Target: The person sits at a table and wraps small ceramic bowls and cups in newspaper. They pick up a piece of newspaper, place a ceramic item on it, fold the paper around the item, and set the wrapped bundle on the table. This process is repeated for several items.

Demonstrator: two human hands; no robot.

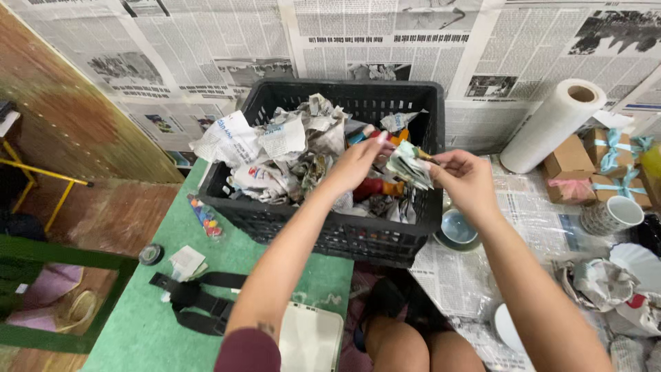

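Observation:
A black plastic crate (330,234) stands in front of me, filled with crumpled newspaper (289,148) and some colourful items. My left hand (354,162) and my right hand (465,176) are raised over the crate's right side. Both pinch a small bundle wrapped in printed paper (410,165) between them. Under the bundle, red and orange objects (379,187) lie in the crate.
A roll of white paper (554,124), small brown gift boxes with ribbon (592,165), a patterned mug (609,215), a bowl (458,229) and wrapped items sit on newspaper at right. A black strap (196,300), tape roll (150,254) and white tablet (310,337) lie on the green table.

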